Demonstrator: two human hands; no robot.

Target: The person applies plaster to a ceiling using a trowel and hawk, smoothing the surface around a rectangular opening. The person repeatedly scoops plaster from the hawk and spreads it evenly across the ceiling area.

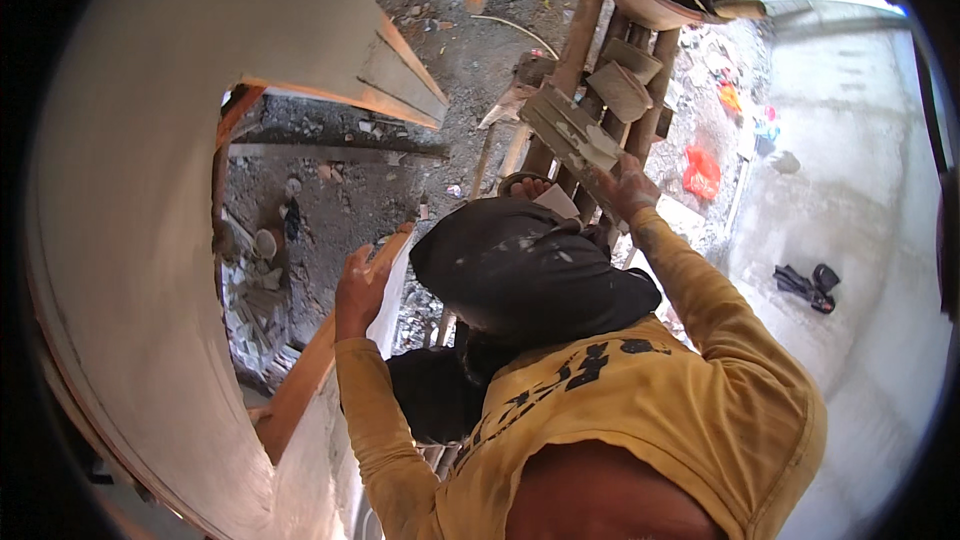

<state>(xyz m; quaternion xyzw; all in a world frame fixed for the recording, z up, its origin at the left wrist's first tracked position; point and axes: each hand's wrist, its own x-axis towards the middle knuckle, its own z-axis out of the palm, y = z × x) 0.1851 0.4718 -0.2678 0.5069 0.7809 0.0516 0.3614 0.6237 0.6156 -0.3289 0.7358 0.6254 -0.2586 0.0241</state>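
My left hand (360,290) is closed over the edge of a wooden frame (310,365) that lines the opening in the plastered wall (130,190). My right hand (630,188) grips the near end of a long flat board (570,130) smeared with grey mortar, above the scaffold poles. Just beyond that board lie smaller grey slabs or boards (620,90) on the poles. My bent knee in dark trousers (530,260) is between my two arms. Toes of a foot (530,187) show on the scaffold; the rest of it is hidden.
A round bucket (655,5) with a wooden-handled tool (740,9) stands at the far end of the pole scaffold (575,35). Rubble covers the ground (330,190) far below. On the right are a red plastic bag (702,173), dark items (808,287) and a grey wall (840,120).
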